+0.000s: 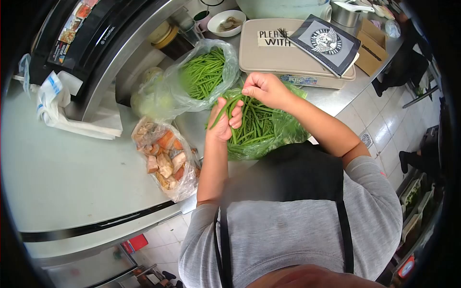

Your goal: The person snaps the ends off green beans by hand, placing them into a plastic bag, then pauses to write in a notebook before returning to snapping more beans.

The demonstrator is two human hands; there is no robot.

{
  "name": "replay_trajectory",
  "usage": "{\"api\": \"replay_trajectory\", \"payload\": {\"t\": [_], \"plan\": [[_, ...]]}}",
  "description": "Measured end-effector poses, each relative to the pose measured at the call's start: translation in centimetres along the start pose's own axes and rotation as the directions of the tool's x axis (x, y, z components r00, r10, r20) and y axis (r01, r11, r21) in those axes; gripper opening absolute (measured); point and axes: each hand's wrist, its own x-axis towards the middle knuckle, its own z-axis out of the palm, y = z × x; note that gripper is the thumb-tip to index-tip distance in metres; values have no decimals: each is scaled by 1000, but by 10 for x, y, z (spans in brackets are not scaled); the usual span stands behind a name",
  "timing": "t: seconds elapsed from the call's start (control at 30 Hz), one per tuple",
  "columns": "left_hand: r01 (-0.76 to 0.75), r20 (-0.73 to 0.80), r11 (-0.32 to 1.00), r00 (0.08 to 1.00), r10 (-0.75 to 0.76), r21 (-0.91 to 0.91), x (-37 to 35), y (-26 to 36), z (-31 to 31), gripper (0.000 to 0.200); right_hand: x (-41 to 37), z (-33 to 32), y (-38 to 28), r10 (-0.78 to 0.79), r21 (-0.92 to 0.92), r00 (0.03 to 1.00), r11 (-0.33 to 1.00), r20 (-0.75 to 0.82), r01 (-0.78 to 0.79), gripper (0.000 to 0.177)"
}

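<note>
My left hand point(223, 121) is closed around a few green beans point(227, 109) that stick up past the fingers. With thumb and fingertips pinched together, my right hand point(267, 90) meets the upper ends of those beans. Beneath both hands, an open clear plastic bag point(289, 126) holds a heap of loose green beans point(255, 123). Just beyond my left hand is a second clear bag point(231, 62), filled with green beans point(204, 72) lying mostly lengthwise.
A clear bag of orange and pale chunks point(168, 158) lies to the left. Behind are a beige lidded box point(269, 53) with a dark notebook point(325, 44) on it, a white bowl point(225, 23), and a cardboard box point(371, 47). A black appliance point(91, 43) stands at upper left.
</note>
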Motion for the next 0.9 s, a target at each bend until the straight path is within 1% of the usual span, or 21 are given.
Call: {"api": "replay_trajectory", "payload": {"t": [0.07, 0.13, 0.17, 0.2, 0.23, 0.27, 0.3, 0.37, 0.4, 0.43, 0.47, 0.5, 0.53, 0.63, 0.67, 0.73, 0.77, 0.8, 0.83, 0.87, 0.9], "plan": [[28, 59, 999, 998, -30, 27, -1, 2, -1, 29, 0, -3, -6, -29, -128, 999, 991, 18, 31, 11], [51, 17, 960, 998, -58, 277, -2, 0, 9, 24, -2, -3, -1, 2, -17, 999, 1000, 35, -1, 13], [66, -6, 915, 998, -69, 399, -2, -1, 13, 21, -2, -3, 1, 15, 40, 999, 999, 42, -16, 14], [67, -50, 896, 997, -50, 438, 2, -3, 14, 15, -3, -4, -1, 120, 216, 990, 967, 69, -132, 15], [-142, -4, 729, 981, 195, 670, 7, -6, 13, 14, -6, -3, -3, 215, 382, 970, 891, 114, -243, 16], [-303, 104, 462, 908, 407, 834, 15, -10, 10, 13, -8, -3, -5, 300, 529, 937, 774, 178, -348, 18], [-390, 258, 132, 790, 556, 911, 19, -12, 7, 12, -9, -4, -9, 297, 596, 930, 714, 218, -367, 19], [-330, 51, 368, 800, 597, 869, 24, -10, -2, 12, -12, -12, -17, 278, 707, 913, 579, 298, -407, 21], [-303, -52, 478, 801, 597, 825, 23, -5, -2, 12, -12, -16, -20, 263, 666, 902, 609, 344, -431, 28], [-297, -118, 611, 830, 545, 734, 20, 0, -2, 12, -10, -17, -16, 301, 485, 906, 769, 299, -416, 29], [-281, -174, 729, 860, 480, 624, 14, 6, -1, 13, -10, -16, -8, 329, 273, 912, 879, 244, -390, 30], [-253, -222, 831, 888, 403, 496, 10, 9, 4, 14, -12, -13, 0, 348, 40, 919, 932, 184, -360, 31], [-255, -230, 839, 887, 401, 482, 9, 10, 6, 15, -15, -9, 7, 257, -212, 960, 950, 110, -230, 31], [-283, -250, 864, 878, 408, 416, 9, 8, 13, 15, -21, 3, 14, 297, -301, 938, 924, 180, -234, 24], [-303, -255, 867, 871, 421, 397, 9, 7, 12, 14, -20, 5, 26, 169, -342, 966, 935, 195, -94, 18], [-338, -269, 871, 856, 442, 357, 10, 5, 12, 14, -15, 5, 28, 144, -282, 987, 952, 72, -118, 16], [-330, -275, 873, 857, 436, 359, 10, 5, 10, 13, -14, 5, 29, 133, -252, 991, 959, 9, -126, 15], [-322, -280, 876, 858, 430, 359, 10, 3, 9, 12, -12, 3, 18, 144, -149, 985, 976, -92, -157, 16], [-315, -286, 879, 859, 424, 359, 10, 2, 6, 11, -9, 2, 17, 146, 40, 983, 989, -110, -143, 15], [-305, -330, 899, 853, 404, 314, 11, 0, 3, 11, -4, 0, 17, 151, 228, 980, 966, -128, -119, 15], [-296, -373, 917, 845, 382, 268, 13, -3, -1, 12, 1, -3, 18, 159, 406, 977, 909, -145, -88, 14]]}}
